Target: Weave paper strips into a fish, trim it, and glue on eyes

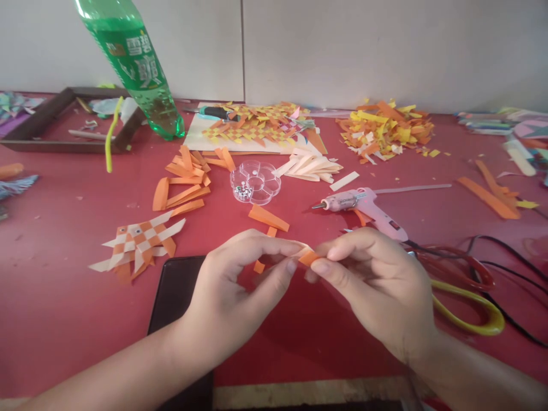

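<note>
Between both hands, above the red table, is a small piece of folded orange and cream paper strips. My left hand pinches its left side between thumb and fingers. On the right side, my right hand grips it with thumb and forefinger; the other fingers curl behind. Orange paper strips lie just beyond the hands, partly hidden by them. A woven orange and white paper fish with stick-on eyes rests to the left. Further off are a pile of folded orange strips and folded cream strips.
A pink glue gun lies beyond my right hand, near yellow-and-red-handled scissors and black cables. A clear divided dish holds small eyes. A green bottle, dark frame, paper scraps and black phone surround the workspace.
</note>
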### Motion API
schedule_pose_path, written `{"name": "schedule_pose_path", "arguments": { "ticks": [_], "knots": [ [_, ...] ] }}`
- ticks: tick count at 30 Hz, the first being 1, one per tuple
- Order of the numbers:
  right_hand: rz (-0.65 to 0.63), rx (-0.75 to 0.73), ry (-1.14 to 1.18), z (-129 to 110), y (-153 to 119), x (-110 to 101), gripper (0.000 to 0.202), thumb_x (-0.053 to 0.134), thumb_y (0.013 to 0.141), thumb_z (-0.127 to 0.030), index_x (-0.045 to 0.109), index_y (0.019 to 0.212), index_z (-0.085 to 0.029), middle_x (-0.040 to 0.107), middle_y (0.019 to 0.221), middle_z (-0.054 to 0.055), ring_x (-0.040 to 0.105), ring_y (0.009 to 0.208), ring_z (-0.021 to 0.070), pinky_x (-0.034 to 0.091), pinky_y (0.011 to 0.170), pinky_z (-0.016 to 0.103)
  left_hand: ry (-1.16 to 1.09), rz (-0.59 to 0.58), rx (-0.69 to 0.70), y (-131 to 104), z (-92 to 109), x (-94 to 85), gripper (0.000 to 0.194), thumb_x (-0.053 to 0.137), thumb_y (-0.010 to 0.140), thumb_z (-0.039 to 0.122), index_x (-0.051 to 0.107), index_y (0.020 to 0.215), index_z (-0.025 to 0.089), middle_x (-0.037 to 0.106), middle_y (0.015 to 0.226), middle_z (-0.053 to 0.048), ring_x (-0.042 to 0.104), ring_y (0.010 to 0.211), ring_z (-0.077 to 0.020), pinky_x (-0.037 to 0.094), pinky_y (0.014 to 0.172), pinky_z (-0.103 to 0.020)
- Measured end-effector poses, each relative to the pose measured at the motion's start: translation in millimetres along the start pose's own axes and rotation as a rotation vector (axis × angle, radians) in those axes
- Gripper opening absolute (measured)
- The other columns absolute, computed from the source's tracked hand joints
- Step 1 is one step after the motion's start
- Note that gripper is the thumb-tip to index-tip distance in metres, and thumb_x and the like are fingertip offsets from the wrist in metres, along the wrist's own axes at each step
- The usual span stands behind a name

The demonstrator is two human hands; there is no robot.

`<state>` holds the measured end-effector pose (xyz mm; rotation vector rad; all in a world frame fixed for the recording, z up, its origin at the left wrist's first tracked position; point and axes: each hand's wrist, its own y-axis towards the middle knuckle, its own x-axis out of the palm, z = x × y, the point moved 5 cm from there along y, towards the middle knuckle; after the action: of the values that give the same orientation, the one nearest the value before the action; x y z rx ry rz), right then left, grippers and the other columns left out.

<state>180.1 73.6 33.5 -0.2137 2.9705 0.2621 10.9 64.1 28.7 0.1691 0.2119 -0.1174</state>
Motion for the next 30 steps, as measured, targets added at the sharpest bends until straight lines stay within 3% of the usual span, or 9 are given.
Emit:
{"name": "schedule_pose_path", "arguments": {
  "ticks": [7,15,30],
  "knots": [
    [0.028,0.053,0.027,0.8,1.2,0.2,0.017,0.072,0.082,-0.023,0.056,0.079,-0.024,0.072,0.076,-0.002,0.072,0.062,0.0121,0.062,0.059,0.020,-0.005,-0.023,0.006,0.2,2.7,1.5,0.011,0.062,0.089,0.018,0.069,0.095,0.024,0.073,0.089,-0.001,0.067,0.083,-0.0151,0.055,0.078,-0.028],
    [0.016,0.063,0.032,2.0,0.6,1.9,0.016,0.072,0.082,-0.024,0.057,0.080,-0.024,0.072,0.078,-0.001,0.073,0.064,0.0128,0.061,0.058,0.019,-0.014,-0.033,0.003,-0.3,4.6,2.0,0.009,0.064,0.088,0.017,0.068,0.091,0.025,0.072,0.087,0.004,0.067,0.081,-0.0104,0.054,0.077,-0.021],
    [0.001,-0.125,-0.181,-5.4,-4.8,2.1,0.018,0.070,0.081,-0.014,0.058,0.083,-0.026,0.069,0.078,-0.004,0.068,0.064,0.0085,0.057,0.057,0.015,0.034,-0.002,0.020,0.6,7.3,-0.4,0.004,0.069,0.085,0.022,0.071,0.088,0.024,0.073,0.083,0.004,0.067,0.077,-0.0099,0.053,0.072,-0.019]
  ]
}}
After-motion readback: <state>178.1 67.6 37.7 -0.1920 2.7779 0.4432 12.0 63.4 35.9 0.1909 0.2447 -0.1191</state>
